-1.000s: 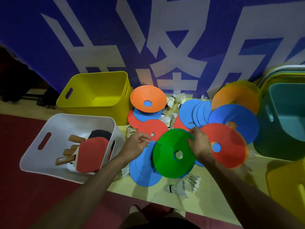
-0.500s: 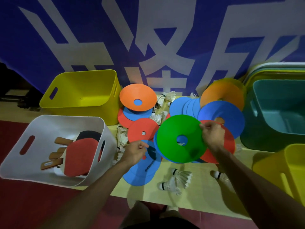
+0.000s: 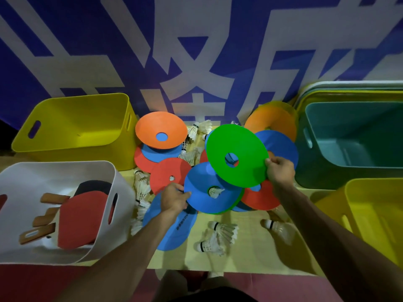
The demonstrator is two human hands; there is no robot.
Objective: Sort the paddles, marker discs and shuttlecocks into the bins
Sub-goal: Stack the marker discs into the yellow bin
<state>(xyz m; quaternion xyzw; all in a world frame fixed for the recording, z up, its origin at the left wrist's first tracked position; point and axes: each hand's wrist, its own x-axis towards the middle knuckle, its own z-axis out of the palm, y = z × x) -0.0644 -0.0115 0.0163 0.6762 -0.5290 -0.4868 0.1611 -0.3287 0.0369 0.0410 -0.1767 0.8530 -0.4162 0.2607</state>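
Above the yellow floor (image 3: 246,253), right fingers (image 3: 273,164) grip the green disc (image 3: 246,149), now higher; left fingers (image 3: 185,194) pinch a blue disc (image 3: 200,190).

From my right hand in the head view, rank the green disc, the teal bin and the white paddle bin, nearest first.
1. green disc, gripped by the right hand
2. teal bin, just right
3. white bin, far left

A blue banner (image 3: 87,44) with white characters rises beyond red flooring (image 3: 32,284).
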